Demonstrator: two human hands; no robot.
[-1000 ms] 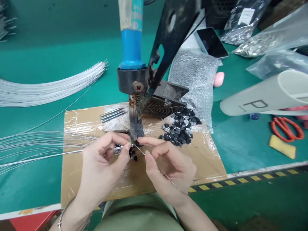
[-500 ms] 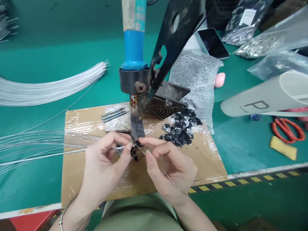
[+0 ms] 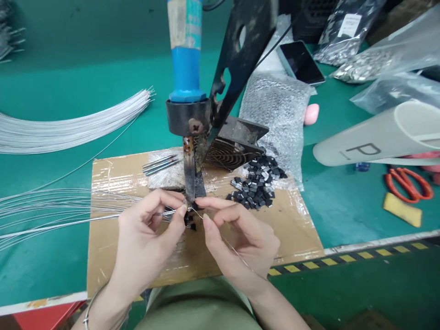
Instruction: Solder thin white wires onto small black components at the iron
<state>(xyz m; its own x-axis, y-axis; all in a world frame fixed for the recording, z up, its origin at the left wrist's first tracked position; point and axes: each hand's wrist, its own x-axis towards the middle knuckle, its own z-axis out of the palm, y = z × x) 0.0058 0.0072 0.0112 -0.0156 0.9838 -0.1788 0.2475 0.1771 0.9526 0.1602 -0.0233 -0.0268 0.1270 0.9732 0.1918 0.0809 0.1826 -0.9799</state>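
A blue-handled soldering iron (image 3: 187,73) is clamped tip-down in a black bracket (image 3: 228,68). My left hand (image 3: 147,233) is closed in a pinch just left of the iron's tip, on a thin white wire (image 3: 106,218) coming in from the left. Its end, with a small metallic part, is mostly hidden by my fingertips. In my right hand (image 3: 242,238), thumb and fingers pinch a thin strand of solder wire (image 3: 197,213), whose end reaches the spot below the tip. A few black pieces (image 3: 190,223) lie on the cardboard (image 3: 113,261) under the hands.
Right of the iron lie a small fan (image 3: 233,149) and a pile of black connectors (image 3: 254,188). Further right are bubble wrap (image 3: 271,105), a white cup (image 3: 360,137), red-handled scissors (image 3: 409,184) and a yellow sponge (image 3: 402,210). A white wire bundle (image 3: 68,133) lies left.
The view has shifted slightly, so the iron and bracket appear a little further left. Both hands keep their pinches by the iron's tip, with hardly any movement.
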